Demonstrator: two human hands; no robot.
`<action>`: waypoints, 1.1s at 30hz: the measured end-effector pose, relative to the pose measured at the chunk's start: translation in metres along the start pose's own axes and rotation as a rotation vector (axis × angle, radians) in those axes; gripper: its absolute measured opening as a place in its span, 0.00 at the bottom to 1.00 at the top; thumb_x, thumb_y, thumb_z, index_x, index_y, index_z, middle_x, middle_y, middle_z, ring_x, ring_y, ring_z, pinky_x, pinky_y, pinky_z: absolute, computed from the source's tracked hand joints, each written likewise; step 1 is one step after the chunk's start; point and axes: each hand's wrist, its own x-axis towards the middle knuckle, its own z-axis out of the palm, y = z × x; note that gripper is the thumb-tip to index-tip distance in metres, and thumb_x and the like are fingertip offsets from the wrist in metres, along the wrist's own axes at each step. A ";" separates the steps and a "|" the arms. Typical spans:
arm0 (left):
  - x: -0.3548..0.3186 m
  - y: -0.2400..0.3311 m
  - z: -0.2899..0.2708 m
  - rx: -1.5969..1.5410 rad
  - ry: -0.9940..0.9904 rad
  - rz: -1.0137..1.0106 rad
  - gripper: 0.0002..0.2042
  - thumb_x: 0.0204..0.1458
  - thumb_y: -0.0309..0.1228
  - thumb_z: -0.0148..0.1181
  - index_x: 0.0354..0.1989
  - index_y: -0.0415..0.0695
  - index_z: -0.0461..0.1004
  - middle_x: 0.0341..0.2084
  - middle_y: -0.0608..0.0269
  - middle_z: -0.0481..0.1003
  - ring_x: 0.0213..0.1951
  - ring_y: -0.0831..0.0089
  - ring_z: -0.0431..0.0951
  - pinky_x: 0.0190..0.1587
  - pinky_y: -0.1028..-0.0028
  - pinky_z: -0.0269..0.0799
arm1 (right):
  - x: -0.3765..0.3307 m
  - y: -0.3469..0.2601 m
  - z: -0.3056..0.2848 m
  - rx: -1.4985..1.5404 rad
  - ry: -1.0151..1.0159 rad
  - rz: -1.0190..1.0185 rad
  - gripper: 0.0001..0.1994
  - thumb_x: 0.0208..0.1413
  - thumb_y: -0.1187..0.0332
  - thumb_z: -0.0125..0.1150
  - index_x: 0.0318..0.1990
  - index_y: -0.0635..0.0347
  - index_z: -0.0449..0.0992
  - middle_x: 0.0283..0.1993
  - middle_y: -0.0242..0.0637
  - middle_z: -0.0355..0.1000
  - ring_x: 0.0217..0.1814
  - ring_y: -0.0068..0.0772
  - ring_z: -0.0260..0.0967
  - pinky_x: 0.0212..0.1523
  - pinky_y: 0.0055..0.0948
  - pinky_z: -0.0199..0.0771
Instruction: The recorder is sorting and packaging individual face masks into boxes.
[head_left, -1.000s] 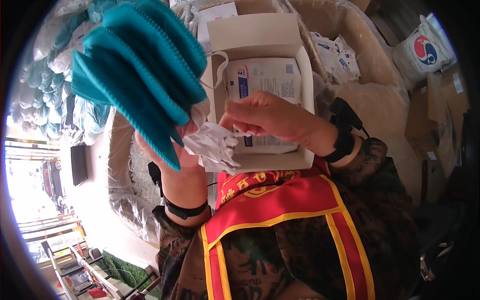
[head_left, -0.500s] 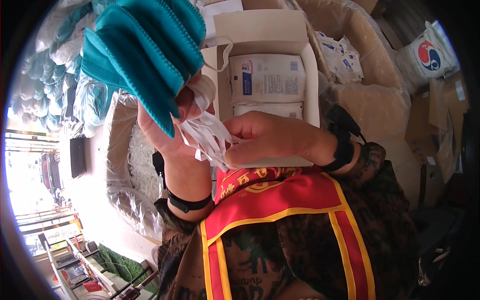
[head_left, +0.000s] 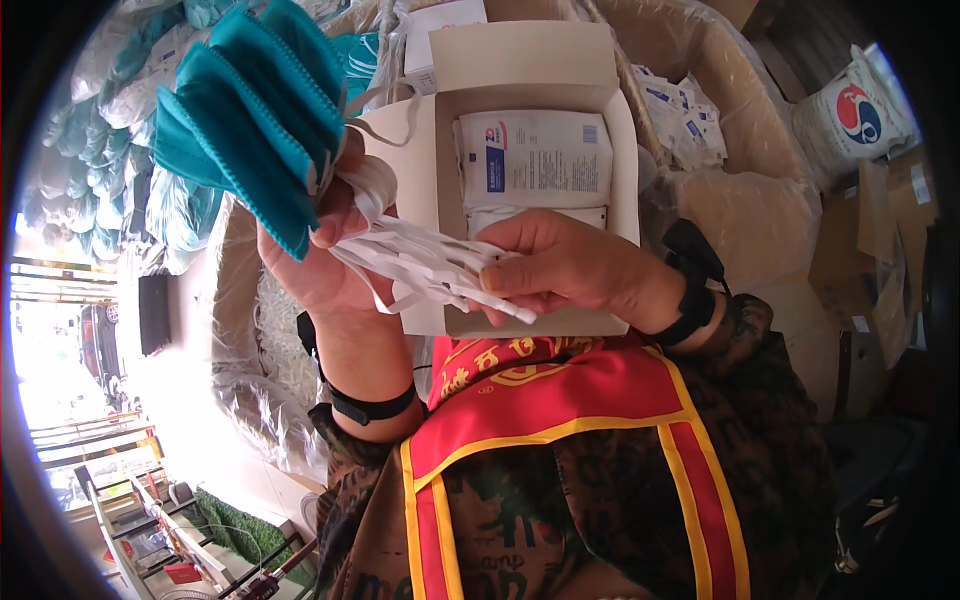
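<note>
My left hand (head_left: 330, 265) is closed round a bunch of teal face masks (head_left: 250, 110), held at their lower end with the folded edges fanned up and left. White ear loops (head_left: 410, 255) run from the masks across to my right hand (head_left: 570, 265), which pinches them together near their ends. The loops are stretched fairly straight between both hands. One loose loop curves up beside the masks. Behind my right hand stands an open white carton (head_left: 622, 190) with white printed packets (head_left: 545, 160) inside.
Plastic-lined boxes stand around: one at the back right holds small white sachets (head_left: 685, 115), one at left (head_left: 240, 270) holds clear plastic. Bagged teal masks (head_left: 100, 180) are heaped at far left. A white sack (head_left: 855, 105) rests on cartons at right. More teal masks (head_left: 358, 55) lie behind.
Both hands have shifted: the left with the masks a little left and down, the right slightly right. The loops are now drawn out straighter between them, their ends showing past my right fingers.
</note>
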 end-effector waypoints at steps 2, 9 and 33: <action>0.002 0.001 0.003 0.001 0.011 0.012 0.25 0.64 0.39 0.44 0.62 0.29 0.59 0.42 0.47 0.68 0.33 0.71 0.75 0.40 0.72 0.77 | -0.002 0.003 -0.001 -0.069 -0.046 0.031 0.14 0.64 0.60 0.56 0.41 0.64 0.75 0.25 0.27 0.71 0.20 0.11 0.56 0.21 0.15 0.54; 0.004 -0.005 0.012 0.075 0.078 0.058 0.23 0.63 0.37 0.44 0.58 0.29 0.64 0.39 0.43 0.71 0.26 0.75 0.75 0.33 0.75 0.75 | 0.000 0.005 0.001 -0.270 -0.157 0.105 0.12 0.65 0.65 0.53 0.47 0.65 0.72 0.29 0.30 0.72 0.25 0.15 0.67 0.25 0.15 0.60; -0.051 0.036 0.034 0.862 0.264 -0.221 0.19 0.55 0.34 0.58 0.51 0.33 0.69 0.43 0.48 0.77 0.44 0.63 0.78 0.47 0.68 0.73 | -0.036 -0.036 -0.014 -0.488 0.044 0.144 0.16 0.67 0.57 0.48 0.38 0.61 0.73 0.26 0.25 0.69 0.23 0.13 0.58 0.23 0.19 0.58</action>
